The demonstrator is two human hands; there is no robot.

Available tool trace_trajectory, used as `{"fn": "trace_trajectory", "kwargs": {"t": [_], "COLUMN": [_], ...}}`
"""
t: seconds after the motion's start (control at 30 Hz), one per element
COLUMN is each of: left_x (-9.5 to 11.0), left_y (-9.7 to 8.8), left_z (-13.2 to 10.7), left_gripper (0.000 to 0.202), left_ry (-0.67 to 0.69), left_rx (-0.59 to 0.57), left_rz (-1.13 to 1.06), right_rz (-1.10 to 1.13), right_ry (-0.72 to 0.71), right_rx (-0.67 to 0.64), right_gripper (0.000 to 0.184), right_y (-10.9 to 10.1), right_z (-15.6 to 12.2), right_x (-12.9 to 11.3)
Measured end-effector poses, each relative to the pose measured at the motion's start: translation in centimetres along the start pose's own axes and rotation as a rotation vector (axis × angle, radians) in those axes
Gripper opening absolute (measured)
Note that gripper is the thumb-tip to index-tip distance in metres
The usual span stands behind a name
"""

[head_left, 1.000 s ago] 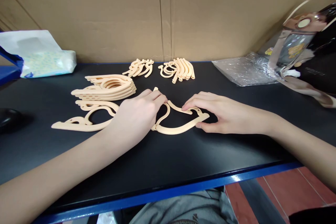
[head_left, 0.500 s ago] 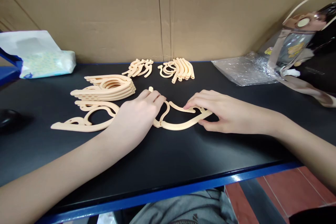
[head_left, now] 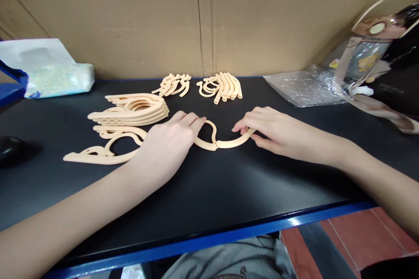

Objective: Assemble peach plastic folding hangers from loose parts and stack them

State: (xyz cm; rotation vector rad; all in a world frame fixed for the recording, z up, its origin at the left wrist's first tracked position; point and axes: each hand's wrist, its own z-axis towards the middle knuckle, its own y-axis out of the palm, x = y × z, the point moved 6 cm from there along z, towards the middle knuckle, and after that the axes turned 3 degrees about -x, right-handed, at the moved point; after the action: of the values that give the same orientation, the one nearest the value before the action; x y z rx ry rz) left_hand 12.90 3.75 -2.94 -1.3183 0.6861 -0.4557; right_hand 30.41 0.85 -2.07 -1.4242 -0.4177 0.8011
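Note:
A cream plastic folding clothes hanger (head_left: 233, 143) lies between my hands, its arms spread from a middle joint and its curved hook rising behind that joint. My left hand (head_left: 175, 137) is closed on the left arm, covering most of it. At the other end, my right hand (head_left: 273, 130) grips the right arm between thumb and fingers, hiding its tip. Just left of my left hand lies a folded hanger (head_left: 113, 157), partly covered by that hand. Behind it is a stack of folded hangers (head_left: 131, 115).
Loose cream hooks (head_left: 173, 84) and a bunch of cream hanger parts (head_left: 227, 86) lie at the back of the black table (head_left: 209, 209). A tissue pack (head_left: 60, 78) and black mouse (head_left: 11, 150) sit left. At right are a clear plastic bag (head_left: 301, 87) and a strapped bottle (head_left: 373, 52).
The hanger's joint has shifted right and slightly away from me. More of its left arm shows, and the arms look straighter. My right hand has moved slightly away from me.

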Motion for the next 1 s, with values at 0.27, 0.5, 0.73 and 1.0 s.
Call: {"fn": "trace_trajectory", "kwargs": {"t": [0.27, 0.5, 0.73, 1.0], "left_x": [1.1, 2.5, 3.0, 3.5], "left_y": [-0.2, -0.8, -0.7, -1.4], "left_z": [-0.2, -0.3, -0.6, -0.8], "left_gripper": [0.061, 0.048, 0.040, 0.036], "left_ry": [0.192, 0.335, 0.452, 0.487], "left_rx": [0.123, 0.186, 0.186, 0.198], "left_rz": [-0.038, -0.093, -0.140, -0.240], "right_rz": [-0.060, -0.072, 0.007, 0.694], "right_ry": [0.035, 0.071, 0.167, 0.138], "right_rx": [0.018, 0.043, 0.015, -0.028], "right_gripper": [0.036, 0.025, 0.021, 0.026], "right_y": [-0.1, -0.4, -0.3, -0.1], "right_z": [0.1, 0.3, 0.3, 0.5], "right_x": [0.6, 0.2, 1.0, 0.8]}}
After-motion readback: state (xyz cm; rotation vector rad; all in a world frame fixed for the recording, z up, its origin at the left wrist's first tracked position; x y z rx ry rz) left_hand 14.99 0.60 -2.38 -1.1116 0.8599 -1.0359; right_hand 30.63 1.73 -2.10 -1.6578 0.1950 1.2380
